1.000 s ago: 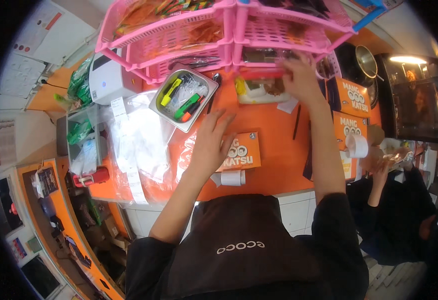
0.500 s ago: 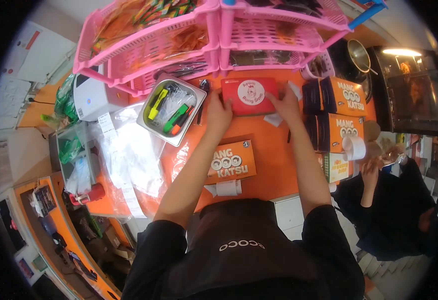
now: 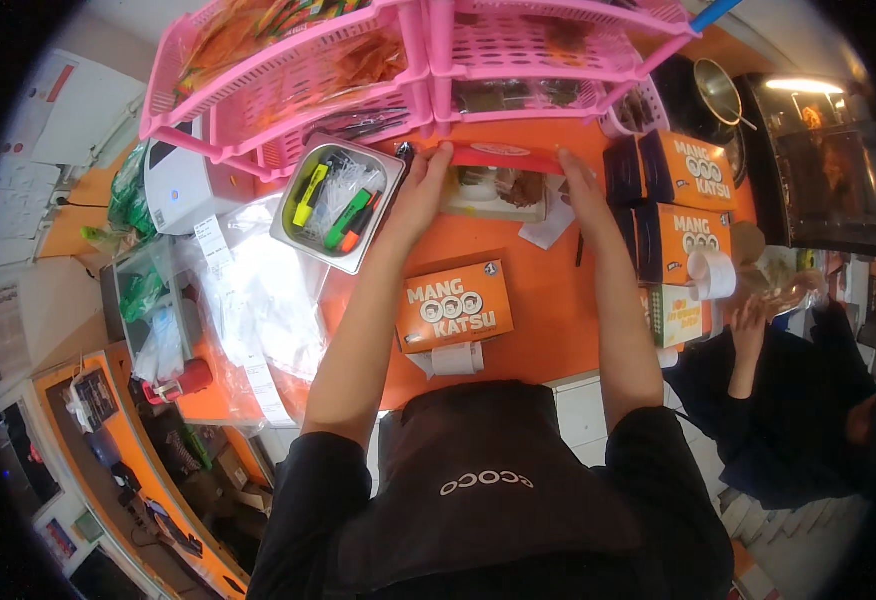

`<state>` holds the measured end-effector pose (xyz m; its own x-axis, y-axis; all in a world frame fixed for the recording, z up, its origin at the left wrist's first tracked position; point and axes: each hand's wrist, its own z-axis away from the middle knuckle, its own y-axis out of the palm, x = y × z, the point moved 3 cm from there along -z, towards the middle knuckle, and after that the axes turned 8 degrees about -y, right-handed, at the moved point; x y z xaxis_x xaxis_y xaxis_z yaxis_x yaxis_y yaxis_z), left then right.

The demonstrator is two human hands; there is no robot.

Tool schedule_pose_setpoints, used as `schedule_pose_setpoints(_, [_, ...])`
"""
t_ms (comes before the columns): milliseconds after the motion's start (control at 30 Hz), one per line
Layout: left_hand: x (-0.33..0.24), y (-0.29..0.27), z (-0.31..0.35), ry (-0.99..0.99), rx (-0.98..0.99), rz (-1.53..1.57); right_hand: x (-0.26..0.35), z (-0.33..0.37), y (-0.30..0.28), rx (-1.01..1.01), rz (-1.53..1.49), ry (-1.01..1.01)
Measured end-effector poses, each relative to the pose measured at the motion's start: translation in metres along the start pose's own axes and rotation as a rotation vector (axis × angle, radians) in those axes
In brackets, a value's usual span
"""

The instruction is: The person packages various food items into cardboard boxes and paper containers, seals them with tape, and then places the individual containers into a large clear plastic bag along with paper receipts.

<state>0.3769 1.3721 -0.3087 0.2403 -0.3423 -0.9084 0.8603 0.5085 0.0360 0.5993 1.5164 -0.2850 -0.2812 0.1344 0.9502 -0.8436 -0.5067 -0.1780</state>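
A red food box lies at the far middle of the orange table, with its lid [image 3: 505,158] tilted up and seen nearly edge-on. Below the raised lid, the box's inside [image 3: 498,193] shows pale and brown food that I cannot name. My left hand [image 3: 426,190] grips the lid's left edge, fingers mostly hidden. On the lid's right edge, my right hand [image 3: 584,195] has its fingers closed. An orange printed carton [image 3: 455,306] rests between my forearms, a curled paper slip [image 3: 455,358] at its near side. White paper [image 3: 550,226] lies beside the open box.
Pink basket racks [image 3: 428,70] stand behind the box. To the left are a metal tray [image 3: 338,205] of markers, clear plastic bags [image 3: 268,300] and a white machine [image 3: 193,185]. Stacked orange cartons [image 3: 696,172] stand at right, where another person's hand [image 3: 748,335] shows.
The red lid, flat before, has been lifted and tipped back, uncovering the food. Both my hands moved with it. The view has shifted slightly.
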Motion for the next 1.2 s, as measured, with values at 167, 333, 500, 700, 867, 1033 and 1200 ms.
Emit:
schedule_pose_setpoints(167, [0.019,0.000,0.007,-0.028,-0.105,-0.236,-0.050,-0.008,0.011,0.007,0.099,-0.233])
schedule_pose_setpoints(333, [0.025,0.002,0.015,0.169,-0.079,-0.290,-0.040,0.012,0.010,0.093,-0.068,-0.287])
schedule_pose_setpoints(500, [0.025,-0.007,0.018,0.500,-0.048,-0.528,-0.058,0.019,-0.003,0.198,0.269,-0.540])
schedule_pose_setpoints(700, [0.036,-0.015,0.013,0.514,-0.045,-0.811,-0.061,0.021,-0.010,0.158,0.877,-0.822])
schedule_pose_setpoints(867, [0.035,-0.016,0.010,0.571,-0.105,-0.897,-0.051,0.035,-0.001,0.015,0.976,-0.907])
schedule_pose_setpoints(1033, [0.028,-0.013,0.014,0.579,-0.091,-0.857,-0.051,0.033,0.003,-0.155,0.596,-0.724])
schedule_pose_setpoints(1200, [0.020,-0.010,0.021,0.558,-0.074,-0.681,-0.031,0.031,0.006,-0.269,0.447,-0.722])
